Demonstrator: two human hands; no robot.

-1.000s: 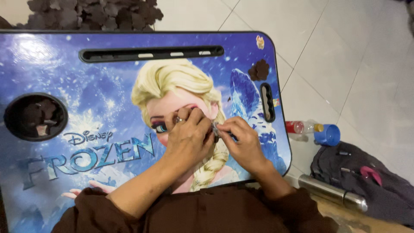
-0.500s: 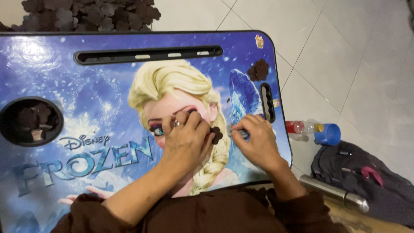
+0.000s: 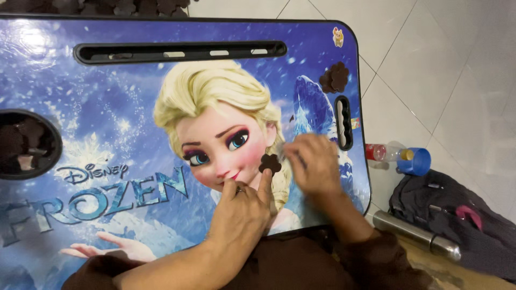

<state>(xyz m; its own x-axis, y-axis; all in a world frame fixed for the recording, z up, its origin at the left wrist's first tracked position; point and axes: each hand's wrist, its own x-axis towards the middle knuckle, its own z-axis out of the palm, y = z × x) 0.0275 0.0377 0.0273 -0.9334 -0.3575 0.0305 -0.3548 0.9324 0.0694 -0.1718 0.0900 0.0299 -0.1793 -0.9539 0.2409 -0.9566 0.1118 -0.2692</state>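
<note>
Pale floor tiles (image 3: pixel 457 70) surround a low lap-desk surface (image 3: pixel 107 107) printed in blue with a cartoon figure of a blond-haired woman and snowy shapes. Nearest the camera, brown sleeves cover both forearms at the surface's near edge.

The left hand (image 3: pixel 242 212) rests on the print near the middle of the near edge, its fingers mostly curled, with two fingertips raised to touch a small dark brown flower-shaped piece (image 3: pixel 270 164) from below; the piece lies flat on the surface just beyond those fingertips. The right hand (image 3: pixel 312 164) sits just beside it toward the right edge, blurred, fingers bent down on the surface; whether it holds anything cannot be told.

On the floor beside the near right corner lie a silver metal flask (image 3: pixel 416 236) and a dark grey bag (image 3: pixel 457 215) with a pink patch. A little farther, a clear plastic bottle with a red band (image 3: pixel 379 153) lies beside a blue cap-like cup (image 3: pixel 416 161).

Along the right edge runs a short black slot (image 3: pixel 343 122), and beyond it, near the far right corner, sits a small stack of dark brown flower-shaped pieces (image 3: pixel 334 78). At the left edge a round black cup recess (image 3: pixel 27 144) contains more brown pieces. A long black slot (image 3: pixel 180 52) runs along the far edge, and beyond it lies a heap of similar brown pieces (image 3: pixel 123 6).
</note>
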